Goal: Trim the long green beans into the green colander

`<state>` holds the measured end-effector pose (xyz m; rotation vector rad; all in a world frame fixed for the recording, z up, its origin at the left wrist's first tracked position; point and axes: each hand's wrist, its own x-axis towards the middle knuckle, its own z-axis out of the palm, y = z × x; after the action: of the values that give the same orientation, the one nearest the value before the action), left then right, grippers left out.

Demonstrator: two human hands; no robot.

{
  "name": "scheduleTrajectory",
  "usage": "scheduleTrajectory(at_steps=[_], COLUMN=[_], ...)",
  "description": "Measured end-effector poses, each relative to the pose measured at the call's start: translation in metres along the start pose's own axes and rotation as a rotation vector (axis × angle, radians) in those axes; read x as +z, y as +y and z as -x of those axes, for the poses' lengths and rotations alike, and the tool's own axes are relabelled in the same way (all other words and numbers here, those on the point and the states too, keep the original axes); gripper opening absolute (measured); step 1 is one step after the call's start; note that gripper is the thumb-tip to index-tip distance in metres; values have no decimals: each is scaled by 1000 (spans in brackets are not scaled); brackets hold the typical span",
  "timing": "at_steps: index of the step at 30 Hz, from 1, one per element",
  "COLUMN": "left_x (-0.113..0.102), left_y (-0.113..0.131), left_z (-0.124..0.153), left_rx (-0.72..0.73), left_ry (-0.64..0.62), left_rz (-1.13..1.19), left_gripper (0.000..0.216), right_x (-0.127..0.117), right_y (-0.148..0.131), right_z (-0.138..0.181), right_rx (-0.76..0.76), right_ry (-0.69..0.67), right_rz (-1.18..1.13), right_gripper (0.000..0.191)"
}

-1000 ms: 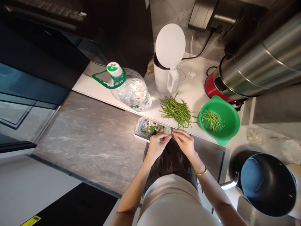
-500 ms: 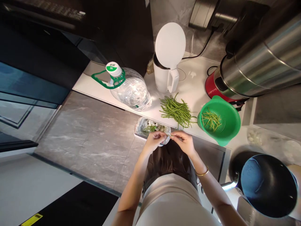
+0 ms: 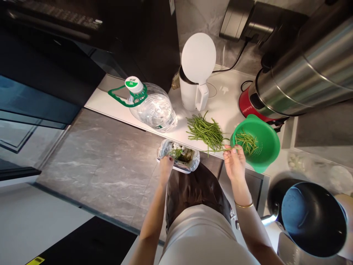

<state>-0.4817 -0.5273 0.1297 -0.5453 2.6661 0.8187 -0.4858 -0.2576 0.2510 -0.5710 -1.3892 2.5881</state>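
Observation:
My right hand [image 3: 234,162] pinches a long thin green vegetable stem [image 3: 217,150] between thumb and fingers, just left of the green colander [image 3: 268,141]. Cut stem pieces [image 3: 246,141] lie in the colander. Behind the held stem, a pile of long green stems [image 3: 205,129] rests on the white counter. My left hand [image 3: 166,167] hangs at the left side of a lined waste bin [image 3: 195,162] below the counter edge. Its fingers are curled together; what they hold, if anything, is hidden. Green scraps [image 3: 176,152] lie inside the bin.
A large water bottle [image 3: 157,108] and a white kettle [image 3: 190,92] with its lid raised stand on the counter [image 3: 228,88]. Farther right are a red-based steel appliance [image 3: 246,103] and a dark pan [image 3: 314,221] with its handle pointing towards me.
My hands were together above the bin, at a small green piece. They have parted: the left moved left and slightly down, the right moved right to the colander's edge with a stem.

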Motion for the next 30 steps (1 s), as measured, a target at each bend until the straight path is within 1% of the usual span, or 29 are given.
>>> scheduleTrajectory(at_steps=[3,6,8,10,11,13,15,17,20,24,27,30], left_x=[2,-5,-16,-31,-38,-50,-56,-58,-54,-51,-51,-51], left_y=[7,28,48,68,78,94,103,106,104,99,97,92], left_z=[4,15,28,43,50,62,68,70,68,64,62,58], left_rx=[53,123,172,209,224,248,261,258,231,208,206,200], left_ry=[-26,-71,-95,-112,-116,-165,-216,-243,-263,-321,-364,-389], left_rz=[57,153,331,550,604,664,689,703,745,813,830,841], left_gripper=[20,18,17,20,21,23,23,23,24,26,25,24], right_x=[4,6,7,8,8,9,10,12,14,13,10,7], right_y=[11,35,50,61,65,68,68,66,62,56,53,48], right_z=[3,7,9,11,11,12,13,13,13,12,12,12], right_rx=[13,36,12,-40,-70,-134,-204,-274,-360,-412,-347,-171], right_ry=[-57,-125,-166,-204,-218,-245,-281,-327,-389,-493,-569,-575], right_rz=[165,347,447,564,628,744,814,848,877,902,892,814], right_gripper=[24,20,18,13,11,9,9,9,11,15,15,10])
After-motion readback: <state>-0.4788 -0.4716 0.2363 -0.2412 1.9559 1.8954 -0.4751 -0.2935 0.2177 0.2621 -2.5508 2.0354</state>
